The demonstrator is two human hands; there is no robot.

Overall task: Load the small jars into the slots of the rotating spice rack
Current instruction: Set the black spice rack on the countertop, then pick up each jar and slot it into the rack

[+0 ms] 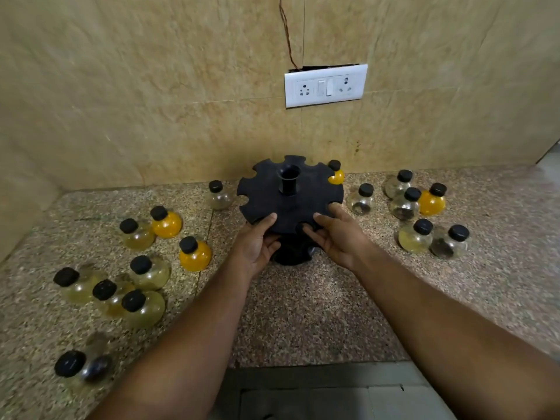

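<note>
Speckled stone counter (pixel 303 313) is carrying everything: at frame centre, left hand (pixel 257 241) and right hand (pixel 339 237) are gripping the black rack (pixel 288 192) rim, likely steadying it, while jars (pixel 194 254) are waiting scattered either side.

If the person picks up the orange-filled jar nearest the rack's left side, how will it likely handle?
The orange jar looks clear and glossy, probably glass or hard plastic, so likely rigid and somewhat slippery. Its bulbous body under a narrow black cap suggests it would roll if tipped. It appears full, so probably heavy for its size.
</note>
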